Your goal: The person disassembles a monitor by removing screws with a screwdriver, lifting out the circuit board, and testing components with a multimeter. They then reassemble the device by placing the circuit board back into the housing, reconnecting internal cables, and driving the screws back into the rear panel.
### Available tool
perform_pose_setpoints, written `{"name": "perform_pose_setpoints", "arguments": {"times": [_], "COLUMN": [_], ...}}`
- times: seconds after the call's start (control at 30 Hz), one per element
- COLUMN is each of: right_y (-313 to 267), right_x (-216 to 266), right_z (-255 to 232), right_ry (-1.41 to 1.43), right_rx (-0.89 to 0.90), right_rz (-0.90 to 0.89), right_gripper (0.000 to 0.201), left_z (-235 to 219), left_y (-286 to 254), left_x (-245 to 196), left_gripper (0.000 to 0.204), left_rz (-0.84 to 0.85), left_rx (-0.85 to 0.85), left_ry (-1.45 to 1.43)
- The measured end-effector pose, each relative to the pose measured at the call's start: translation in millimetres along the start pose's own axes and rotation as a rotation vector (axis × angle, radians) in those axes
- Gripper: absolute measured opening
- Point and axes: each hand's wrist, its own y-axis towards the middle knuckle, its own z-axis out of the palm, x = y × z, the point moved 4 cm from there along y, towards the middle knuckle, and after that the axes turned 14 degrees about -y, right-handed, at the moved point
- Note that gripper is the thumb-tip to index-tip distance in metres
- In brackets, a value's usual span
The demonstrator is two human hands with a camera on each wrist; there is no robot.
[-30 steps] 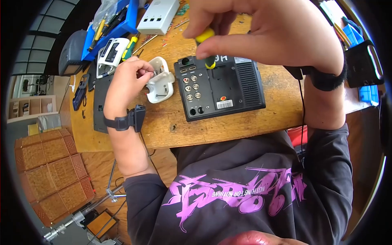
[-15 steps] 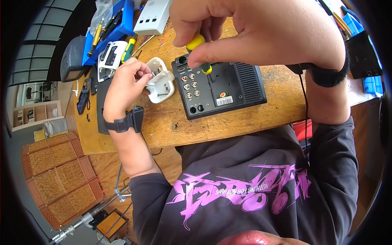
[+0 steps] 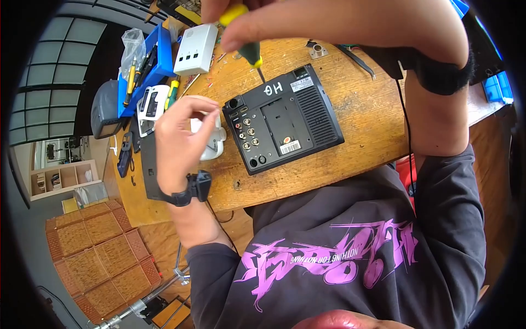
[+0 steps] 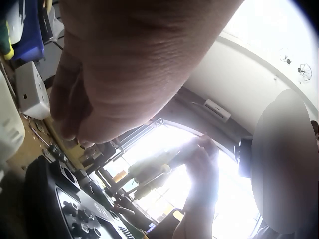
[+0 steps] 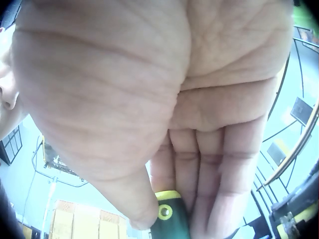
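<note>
My right hand (image 3: 329, 24) grips a green-and-yellow screwdriver (image 3: 251, 52), its shaft pointing down at the far edge of a black device (image 3: 279, 145). That device lies back side up, with a cluster of round jacks, a vented panel and white lettering. In the right wrist view, thumb and fingers close round the screwdriver's handle (image 5: 170, 219). My left hand (image 3: 181, 140) is raised left of the device, index finger and thumb bent toward each other; I cannot tell whether a small piece is between them. Partly hidden behind it stands a white plastic container (image 3: 215, 148).
At the back left are a blue bin (image 3: 159, 57) of tools, a white box (image 3: 195, 49) and a white tool with black slots (image 3: 152, 104). Pliers (image 3: 359, 60) and a small metal bracket (image 3: 316, 50) lie beyond the device. A dark flat case (image 3: 150, 170) lies at left.
The screwdriver has left the device's recessed middle for its far edge, the right hand going with it. The left hand has moved off the container's opening and now partly covers the container.
</note>
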Motion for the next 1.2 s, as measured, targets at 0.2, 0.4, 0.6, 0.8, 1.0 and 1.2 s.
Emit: {"name": "perform_pose_setpoints", "arguments": {"times": [0.2, 0.4, 0.6, 0.8, 1.0, 1.2], "right_y": [-21.4, -39.5, -49.8, -56.6, -57.2, -54.9], "right_x": [-6.1, -10.1, -12.3, -16.3, -16.2, -15.3], "right_z": [-14.7, -28.5, -36.7, -43.8, -46.9, -46.4], "right_ry": [-0.016, -0.027, -0.023, -0.012, -0.021, -0.029], "right_rx": [-0.016, -0.066, -0.101, -0.107, -0.098, -0.086], "right_rz": [0.064, 0.094, 0.108, 0.122, 0.132, 0.139], "right_gripper": [0.022, 0.022, 0.022, 0.023, 0.023, 0.023], "left_z": [55.9, 87.1, 98.1, 100.9, 104.5, 101.6], "left_y": [21.5, 41.0, 48.2, 46.0, 48.7, 49.6], "left_x": [-27.1, -40.9, -49.7, -58.4, -68.2, -58.9], "left_gripper": [0.010, 0.015, 0.018, 0.024, 0.029, 0.029], "left_rz": [-0.019, 0.145, 0.254, 0.305, 0.358, 0.278], "left_rx": [0.127, 0.154, 0.221, 0.291, 0.373, 0.353], "left_ry": [0.002, -0.040, 0.124, 0.244, 0.347, 0.259]}}
